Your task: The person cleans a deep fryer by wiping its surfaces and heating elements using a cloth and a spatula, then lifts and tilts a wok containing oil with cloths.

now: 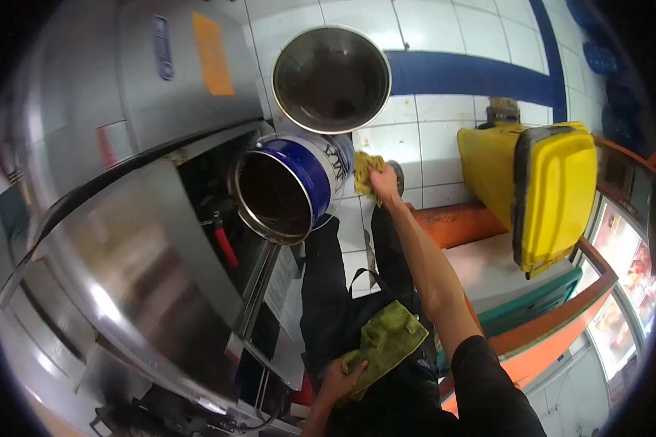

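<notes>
Low in the view, my left hand [342, 380] grips a stained yellow-green cloth [392, 339] close to my lap. Farther forward, my right hand [384, 182] is closed on a crumpled yellow cloth [368, 164], right beside the wall of a blue and white metal bucket [299, 164]. That bucket lies tilted at the edge of a steel cabinet opening, its mouth toward the left and its inside dark brown. Beyond it stands a second round metal container [332, 120] with dark contents.
Steel equipment [189, 80] fills the left side. A red-handled tool [226, 244] is in its opening. On the right are a yellow bin [488, 160] and an orange-edged unit [506, 364] with a green board [532, 306]. The floor [444, 156] is white tile with a blue stripe.
</notes>
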Tool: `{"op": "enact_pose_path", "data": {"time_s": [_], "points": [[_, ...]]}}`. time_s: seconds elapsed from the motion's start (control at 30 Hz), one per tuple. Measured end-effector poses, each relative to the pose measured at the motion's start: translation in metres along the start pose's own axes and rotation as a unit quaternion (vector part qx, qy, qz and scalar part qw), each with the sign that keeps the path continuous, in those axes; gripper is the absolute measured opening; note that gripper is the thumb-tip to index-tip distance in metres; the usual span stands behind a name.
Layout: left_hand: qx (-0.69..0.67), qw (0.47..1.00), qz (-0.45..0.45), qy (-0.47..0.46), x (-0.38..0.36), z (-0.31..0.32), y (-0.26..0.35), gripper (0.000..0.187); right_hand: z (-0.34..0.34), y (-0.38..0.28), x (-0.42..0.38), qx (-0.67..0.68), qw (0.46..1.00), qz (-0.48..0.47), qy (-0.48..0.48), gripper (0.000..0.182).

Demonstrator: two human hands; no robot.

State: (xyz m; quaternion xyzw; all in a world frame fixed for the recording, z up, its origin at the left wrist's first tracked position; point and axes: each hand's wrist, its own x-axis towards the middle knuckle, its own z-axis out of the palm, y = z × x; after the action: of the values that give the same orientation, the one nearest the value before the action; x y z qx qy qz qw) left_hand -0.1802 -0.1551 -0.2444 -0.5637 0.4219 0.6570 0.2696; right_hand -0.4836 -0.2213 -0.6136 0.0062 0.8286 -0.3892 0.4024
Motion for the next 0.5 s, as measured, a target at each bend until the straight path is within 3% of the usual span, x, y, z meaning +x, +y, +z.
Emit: {"op": "enact_pose_path", "data": {"time_s": [0.03,0.1,0.2,0.23,0.3,0.37,0.4,0.47,0.5], "points": [[0.000,1.000,-0.012,-0.003,0.008,-0.001,0.008,0.035,0.012,-0.007,0.007,-0.015,1.000,0.001,0.019,0.028],[-0.021,0.991,-0.118,0.058,0.027,-0.010,0.031,0.035,0.049,0.031,0.047,-0.021,1.000,-0.001,0.022,0.028],[-0.105,0.990,-0.080,0.054,0.047,-0.010,-0.010,0.036,0.078,0.031,0.051,-0.021,0.998,0.065,0.004,0.029],[-0.112,0.988,-0.090,0.054,0.049,-0.012,-0.017,0.036,0.086,0.035,0.048,0.037,0.996,0.070,-0.029,0.034],[-0.134,0.966,-0.222,-0.009,0.053,-0.015,-0.019,0.037,0.093,0.028,0.042,0.090,0.992,0.065,-0.065,0.039],[-0.133,0.976,-0.171,0.015,0.048,-0.016,-0.008,0.037,0.093,0.022,0.028,0.117,0.989,-0.036,-0.084,0.051],[-0.124,0.984,-0.125,0.043,0.046,-0.018,-0.003,0.037,0.091,0.022,0.026,0.135,0.984,0.037,-0.110,0.058],[-0.141,0.984,-0.099,0.042,0.048,-0.014,-0.028,0.037,0.088,0.017,0.027,0.144,0.977,-0.037,-0.149,0.062],[-0.154,0.984,-0.084,0.035,0.048,-0.011,-0.035,0.038,0.085,0.004,0.025,0.130,0.976,0.084,-0.152,0.066]]}}
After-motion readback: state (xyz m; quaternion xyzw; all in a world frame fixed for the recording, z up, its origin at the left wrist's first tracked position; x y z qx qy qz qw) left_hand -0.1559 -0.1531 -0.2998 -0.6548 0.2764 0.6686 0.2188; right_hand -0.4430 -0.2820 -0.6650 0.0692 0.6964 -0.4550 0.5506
